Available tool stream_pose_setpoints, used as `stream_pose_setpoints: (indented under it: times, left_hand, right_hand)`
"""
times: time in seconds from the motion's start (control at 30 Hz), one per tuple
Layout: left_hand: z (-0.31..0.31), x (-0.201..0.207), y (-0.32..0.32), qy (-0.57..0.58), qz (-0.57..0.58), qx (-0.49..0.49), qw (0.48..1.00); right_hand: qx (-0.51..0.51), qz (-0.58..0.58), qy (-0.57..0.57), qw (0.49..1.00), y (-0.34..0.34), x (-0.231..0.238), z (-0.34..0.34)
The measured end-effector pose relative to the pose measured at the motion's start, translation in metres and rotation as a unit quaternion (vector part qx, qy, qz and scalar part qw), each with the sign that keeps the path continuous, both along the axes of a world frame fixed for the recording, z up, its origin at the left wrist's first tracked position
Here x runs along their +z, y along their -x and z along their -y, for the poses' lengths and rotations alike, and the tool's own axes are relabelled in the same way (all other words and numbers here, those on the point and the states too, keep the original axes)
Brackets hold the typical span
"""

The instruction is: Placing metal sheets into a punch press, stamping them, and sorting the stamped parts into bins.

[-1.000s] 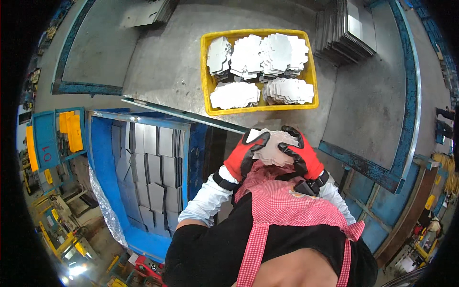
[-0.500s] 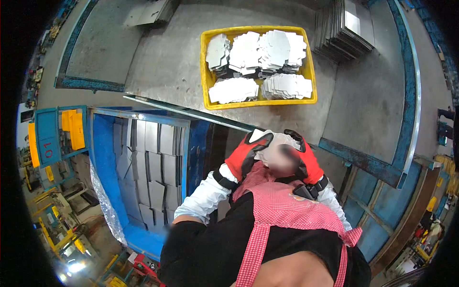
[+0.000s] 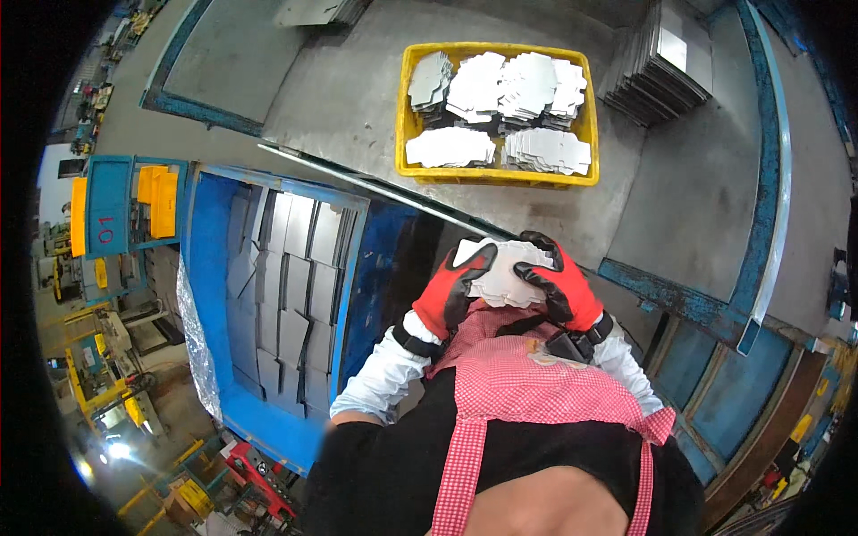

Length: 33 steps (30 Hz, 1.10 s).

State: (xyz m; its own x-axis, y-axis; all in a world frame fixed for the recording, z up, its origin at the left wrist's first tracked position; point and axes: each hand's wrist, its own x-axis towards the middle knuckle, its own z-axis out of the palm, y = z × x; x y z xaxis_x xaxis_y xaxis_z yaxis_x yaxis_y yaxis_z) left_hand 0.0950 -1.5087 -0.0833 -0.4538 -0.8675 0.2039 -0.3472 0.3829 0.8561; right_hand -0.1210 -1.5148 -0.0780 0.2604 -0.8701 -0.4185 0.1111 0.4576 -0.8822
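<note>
A stack of thin, notched metal plates [image 3: 502, 272] is held in front of my apron, near the edge of the metal table [image 3: 340, 98]. My left hand [image 3: 454, 290], in a red and black glove, grips the stack's left side. On the right side my right hand [image 3: 559, 284], gloved alike, is closed on it with its fingers over the top. Beyond the stack, a yellow plastic crate [image 3: 592, 134] stands on the table, holding several piles of similar notched plates [image 3: 529, 85].
To the left, a blue bin [image 3: 210, 277] holds rows of flat rectangular metal sheets [image 3: 290, 277]. A tall pile of sheets [image 3: 657, 76] stands at the table's far right, and more sheets [image 3: 313, 9] lie far left. Raised blue metal edging [image 3: 670, 290] borders the table.
The table, crate and bin have shifted in view. The stack's flat face shows more now, and my right hand has moved from its side onto its top.
</note>
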Motion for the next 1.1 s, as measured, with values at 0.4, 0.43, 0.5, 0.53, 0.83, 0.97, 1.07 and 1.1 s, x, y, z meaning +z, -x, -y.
stream_pose_setpoints:
  times: [0.4, 0.43, 0.5, 0.53, 0.83, 0.97, 1.07, 1.1]
  left_hand:
    - [0.141, 0.046, -0.053, -0.053, -0.106, -0.059, 0.991]
    - [0.156, 0.038, -0.056, -0.117, -0.142, -0.057, 0.981]
    - [0.189, 0.031, -0.066, -0.122, -0.130, -0.110, 0.978]
    - [0.204, 0.030, -0.071, -0.123, -0.121, -0.133, 0.976]
    - [0.270, 0.017, -0.075, 0.013, -0.043, -0.220, 0.975]
    - [0.266, 0.015, -0.071, -0.031, -0.058, -0.203, 0.977]
    - [0.262, 0.016, -0.069, -0.002, -0.028, -0.197, 0.980]
    - [0.261, 0.015, -0.070, -0.007, -0.019, -0.199, 0.980]
  right_hand:
    - [-0.087, -0.059, 0.072, 0.992, -0.059, 0.030, 0.102]
    - [-0.101, -0.055, 0.078, 0.990, -0.067, 0.030, 0.114]
    - [-0.104, -0.116, 0.134, 0.979, -0.076, 0.027, 0.133]
    - [-0.130, -0.078, 0.108, 0.983, -0.082, 0.030, 0.140]
    - [-0.181, -0.106, 0.166, 0.963, -0.097, 0.037, 0.169]
    - [-0.095, -0.241, 0.352, 0.899, -0.079, 0.012, 0.159]
    - [-0.080, -0.299, 0.382, 0.871, -0.078, 0.012, 0.152]
    - [-0.086, -0.288, 0.370, 0.879, -0.076, 0.007, 0.150]
